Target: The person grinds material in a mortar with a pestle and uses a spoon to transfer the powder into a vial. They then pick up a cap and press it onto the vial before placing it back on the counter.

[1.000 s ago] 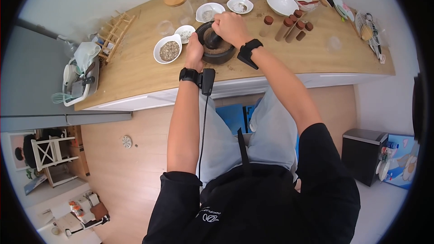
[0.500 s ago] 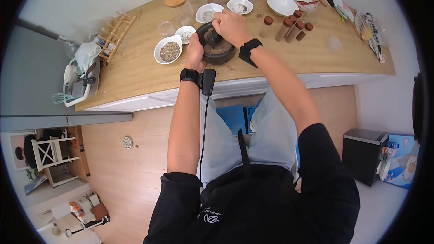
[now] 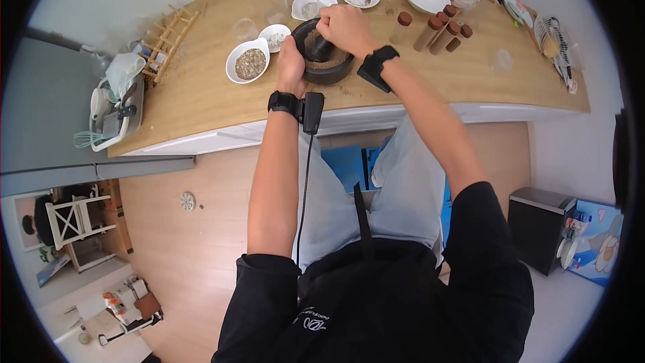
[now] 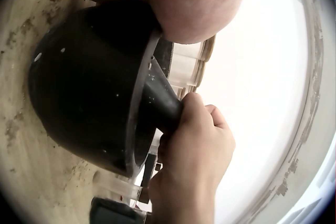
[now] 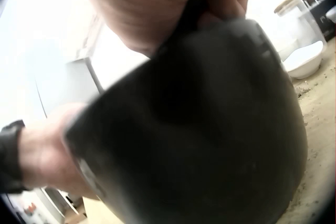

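A dark stone mortar [image 3: 328,76] stands near the counter's front edge with brown powder [image 3: 330,64] inside. My left hand [image 3: 291,67] holds its left side, thumb up by the rim; the other fingers are mostly hidden behind the wall. From the right, my right hand [image 3: 348,29] grips the top of a black pestle [image 3: 318,50], which leans inside the mortar. In the left wrist view the pestle [image 4: 164,100] slants out over the rim into the right fist. The mortar [image 5: 210,129] fills most of the right wrist view, blurred.
White bowls sit left of and behind the mortar, one with speckled dried seasoning [image 3: 250,65]. Wooden-lidded jars [image 3: 262,1] line the back. Right of the mortar stand several capped spice tubes [image 3: 430,33]. A wooden rack [image 3: 168,44] is at the left, and spilled powder dots the counter.
My right hand has moved the pestle a little inside the mortar, keeping its grip. The left hand keeps its place on the mortar's side. The head view has shifted slightly.
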### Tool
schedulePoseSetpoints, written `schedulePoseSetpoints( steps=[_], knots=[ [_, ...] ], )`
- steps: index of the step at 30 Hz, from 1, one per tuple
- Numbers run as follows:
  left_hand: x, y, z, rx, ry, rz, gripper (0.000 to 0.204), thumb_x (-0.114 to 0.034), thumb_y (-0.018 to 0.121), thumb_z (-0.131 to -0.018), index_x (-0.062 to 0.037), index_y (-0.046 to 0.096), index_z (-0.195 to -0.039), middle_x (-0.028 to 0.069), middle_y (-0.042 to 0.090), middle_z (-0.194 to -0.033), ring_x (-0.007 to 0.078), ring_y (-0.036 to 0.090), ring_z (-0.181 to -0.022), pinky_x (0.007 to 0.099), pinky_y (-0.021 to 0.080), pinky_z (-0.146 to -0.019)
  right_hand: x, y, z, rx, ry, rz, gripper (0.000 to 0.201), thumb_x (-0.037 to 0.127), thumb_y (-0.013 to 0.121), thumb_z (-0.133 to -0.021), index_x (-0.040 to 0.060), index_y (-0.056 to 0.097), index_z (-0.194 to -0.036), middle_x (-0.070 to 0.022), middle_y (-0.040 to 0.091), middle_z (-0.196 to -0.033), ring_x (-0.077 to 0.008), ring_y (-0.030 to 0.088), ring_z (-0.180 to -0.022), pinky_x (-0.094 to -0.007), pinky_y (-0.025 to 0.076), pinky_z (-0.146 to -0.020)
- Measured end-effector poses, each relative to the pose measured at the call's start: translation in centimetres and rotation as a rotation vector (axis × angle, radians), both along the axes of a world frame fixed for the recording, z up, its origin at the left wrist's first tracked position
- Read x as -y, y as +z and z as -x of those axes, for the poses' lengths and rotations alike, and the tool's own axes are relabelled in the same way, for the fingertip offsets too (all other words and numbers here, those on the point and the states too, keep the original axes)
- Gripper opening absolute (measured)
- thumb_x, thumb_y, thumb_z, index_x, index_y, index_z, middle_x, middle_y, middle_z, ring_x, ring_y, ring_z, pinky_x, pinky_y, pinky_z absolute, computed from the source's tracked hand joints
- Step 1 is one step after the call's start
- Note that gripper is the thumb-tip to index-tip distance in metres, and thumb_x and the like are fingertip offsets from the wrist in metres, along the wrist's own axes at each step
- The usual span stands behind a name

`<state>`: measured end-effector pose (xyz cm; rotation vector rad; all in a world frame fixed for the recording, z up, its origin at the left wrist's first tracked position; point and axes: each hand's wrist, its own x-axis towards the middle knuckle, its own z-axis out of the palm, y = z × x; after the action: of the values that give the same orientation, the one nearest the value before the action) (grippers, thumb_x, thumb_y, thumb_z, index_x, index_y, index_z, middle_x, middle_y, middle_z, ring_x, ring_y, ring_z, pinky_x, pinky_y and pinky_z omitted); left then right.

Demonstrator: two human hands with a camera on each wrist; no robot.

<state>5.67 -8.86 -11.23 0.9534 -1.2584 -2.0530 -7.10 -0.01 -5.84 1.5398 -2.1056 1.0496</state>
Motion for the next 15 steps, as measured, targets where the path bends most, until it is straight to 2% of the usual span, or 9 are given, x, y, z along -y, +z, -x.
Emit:
schedulePoseSetpoints(
  steps=[3, 5, 8, 10, 12, 14, 15],
  knots=[
    [0.4, -1.3, 0.0, -0.002, -0.021, -0.013, 0.052, -0.039, 0.032, -0.107, 0.0003, 0.054, -0.133, 0.0117, 0.062, -0.131, 0.0226, 0.059, -0.117, 0.0364, 0.046, -0.101, -0.2, -0.1, 0.5, -0.002, 0.002, 0.002, 0.015, 0.016, 0.063, -0.08, 0.0046, 0.063, -0.07, -0.014, 0.062, -0.071, -0.0362, 0.061, -0.066, -0.0451, 0.05, -0.062],
    [0.6, -1.2, 0.3, -0.015, -0.006, -0.02, 0.051, -0.039, 0.032, -0.107, 0.0003, 0.054, -0.133, 0.0117, 0.062, -0.13, 0.0228, 0.059, -0.117, 0.0367, 0.046, -0.101, -0.4, -0.3, -0.2, 0.05, -0.057, 0.01, 0.014, 0.018, 0.062, -0.08, 0.0062, 0.064, -0.072, -0.016, 0.065, -0.075, -0.0376, 0.064, -0.069, -0.0485, 0.052, -0.064],
    [0.2, -1.4, -0.3, -0.007, -0.022, -0.006, 0.051, -0.038, 0.032, -0.107, 0.0003, 0.054, -0.133, 0.012, 0.062, -0.13, 0.0231, 0.06, -0.116, 0.0371, 0.047, -0.101, -0.3, -0.4, 0.5, 0.022, -0.015, -0.018, 0.013, 0.018, 0.063, -0.079, 0.0071, 0.064, -0.072, -0.0151, 0.064, -0.074, -0.0375, 0.064, -0.068, -0.0484, 0.052, -0.063],
    [0.5, -1.0, -0.2, -0.039, -0.051, -0.073, 0.052, -0.035, 0.036, -0.107, 0.0017, 0.045, -0.142, 0.0097, 0.054, -0.139, 0.0188, 0.053, -0.122, 0.0323, 0.041, -0.104, -0.4, -0.5, 0.0, 0.025, -0.025, 0.031, 0.013, 0.018, 0.063, -0.079, 0.0069, 0.064, -0.072, -0.015, 0.064, -0.074, -0.0377, 0.063, -0.068, -0.0484, 0.052, -0.063],
    [0.3, -0.9, -0.3, -0.05, -0.04, -0.066, 0.052, -0.035, 0.035, -0.107, 0.0017, 0.044, -0.143, 0.0099, 0.054, -0.139, 0.0189, 0.053, -0.122, 0.0324, 0.04, -0.104, -0.2, -0.1, 0.1, 0.023, -0.027, 0.079, 0.014, 0.018, 0.063, -0.079, 0.0067, 0.064, -0.071, -0.0148, 0.064, -0.074, -0.038, 0.063, -0.067, -0.0483, 0.052, -0.064],
    [0.4, -1.9, -0.2, -0.058, -0.04, -0.059, 0.052, -0.035, 0.035, -0.107, 0.0016, 0.043, -0.143, 0.0101, 0.053, -0.139, 0.019, 0.053, -0.122, 0.0325, 0.04, -0.105, -0.2, 0.6, 1.0, 0.104, 0.088, -0.138, 0.014, 0.017, 0.063, -0.079, 0.0064, 0.064, -0.071, -0.0146, 0.065, -0.073, -0.0378, 0.064, -0.066, -0.0487, 0.052, -0.064],
    [0.5, -2.2, -0.2, -0.085, -0.051, -0.066, 0.052, -0.035, 0.035, -0.107, 0.0016, 0.044, -0.143, 0.0102, 0.053, -0.139, 0.019, 0.053, -0.122, 0.0328, 0.041, -0.105, -0.2, 0.7, 0.8, 0.098, 0.084, -0.134, 0.014, 0.017, 0.063, -0.079, 0.0064, 0.064, -0.071, -0.0146, 0.065, -0.073, -0.0378, 0.064, -0.066, -0.0487, 0.052, -0.064]
  ],
)
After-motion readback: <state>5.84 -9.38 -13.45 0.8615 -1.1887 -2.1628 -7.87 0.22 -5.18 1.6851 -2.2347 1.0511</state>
